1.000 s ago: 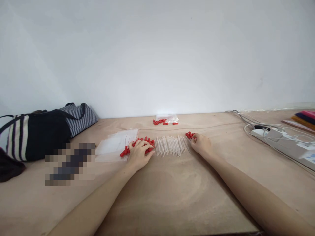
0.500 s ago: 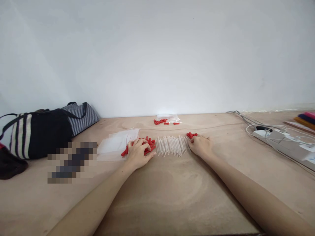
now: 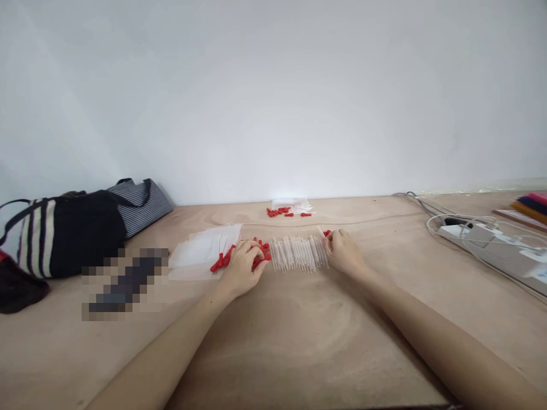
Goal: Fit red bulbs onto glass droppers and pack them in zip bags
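My left hand (image 3: 243, 266) is over a pile of red rubber bulbs (image 3: 217, 263), its fingers curled. Between its thumb and forefinger shows one red rubber bulb (image 3: 266, 257). To its right lies a row of thin clear tubes (image 3: 297, 253), side by side on the wooden table. My right hand (image 3: 343, 250) is closed at the right end of this row. From its fingertips a thin clear tube (image 3: 320, 230) sticks out, tilted up to the left. More red bulbs (image 3: 327, 233) are partly hidden behind that hand.
Clear plastic bags (image 3: 200, 250) lie left of the bulb pile. Near the wall are more red bulbs (image 3: 280, 211) and a small bag (image 3: 294, 204) with tubes. Dark bags (image 3: 89, 228) stand at left; a white power strip (image 3: 491, 242) with cables lies at right.
My right hand has picked up a tube, which now points out of its fingertips. The left thumb and forefinger have closed on a red bulb at the pile's right side.
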The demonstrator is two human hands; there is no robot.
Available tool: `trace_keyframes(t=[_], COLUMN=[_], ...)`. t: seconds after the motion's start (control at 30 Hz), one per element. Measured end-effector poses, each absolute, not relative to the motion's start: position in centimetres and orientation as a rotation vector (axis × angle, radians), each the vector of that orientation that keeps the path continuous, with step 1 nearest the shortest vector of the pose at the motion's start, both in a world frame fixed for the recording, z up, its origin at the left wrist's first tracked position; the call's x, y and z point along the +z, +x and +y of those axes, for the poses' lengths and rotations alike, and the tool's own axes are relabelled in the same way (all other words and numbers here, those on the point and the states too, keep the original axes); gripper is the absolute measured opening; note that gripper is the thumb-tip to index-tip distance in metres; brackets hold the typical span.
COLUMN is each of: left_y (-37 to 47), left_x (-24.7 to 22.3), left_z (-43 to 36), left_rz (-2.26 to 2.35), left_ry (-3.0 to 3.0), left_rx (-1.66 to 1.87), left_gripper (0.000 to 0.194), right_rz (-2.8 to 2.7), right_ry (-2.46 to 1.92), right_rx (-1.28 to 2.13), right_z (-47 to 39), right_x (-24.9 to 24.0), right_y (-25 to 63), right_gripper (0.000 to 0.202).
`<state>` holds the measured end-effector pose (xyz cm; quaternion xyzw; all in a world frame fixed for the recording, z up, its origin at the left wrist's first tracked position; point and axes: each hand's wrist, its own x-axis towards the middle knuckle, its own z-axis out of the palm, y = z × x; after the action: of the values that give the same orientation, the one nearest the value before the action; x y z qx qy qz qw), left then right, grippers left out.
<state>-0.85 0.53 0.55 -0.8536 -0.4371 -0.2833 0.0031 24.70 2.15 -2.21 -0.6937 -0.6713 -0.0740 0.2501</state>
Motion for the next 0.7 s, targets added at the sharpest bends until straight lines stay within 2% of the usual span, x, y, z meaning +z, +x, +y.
trace_keyframes(t=[0.13,0.2,0.27,0.33,0.7], left_y=[0.7,1.4,1.8,2.0,2.2], left_x=[-0.8,-1.7,-2.2,-2.3,-2.0], left_z=[0.2,0.1,0.1,0.3,0.8], left_rz=[-1.353,-1.357,-1.341,-1.325,-1.308], left_ry=[-2.787,-2.825,-2.838,-2.836,-2.8], left_rx=[-1.083,-1.12,-1.156,-1.181,-1.256], left_gripper=[0.004,0.01,0.017,0.016,0.013], right_rz=[-1.842,-1.888,-1.961,-2.065,-2.213], right_ry=[-1.535,-1.378,-1.249,-1.157,-1.165], right_rx=[-0.142,-0.105,-0.083,-0.079,-0.06], right_z=[1.5,0.9,0.3,-0.1,-0.2], right_x=[-2.9,-3.4,-3.9,-4.3,-4.3], right_y=[23.4,22.6,21.9,21.4,21.3], right_gripper=[0.016,0.014,0.018,0.025,0.033])
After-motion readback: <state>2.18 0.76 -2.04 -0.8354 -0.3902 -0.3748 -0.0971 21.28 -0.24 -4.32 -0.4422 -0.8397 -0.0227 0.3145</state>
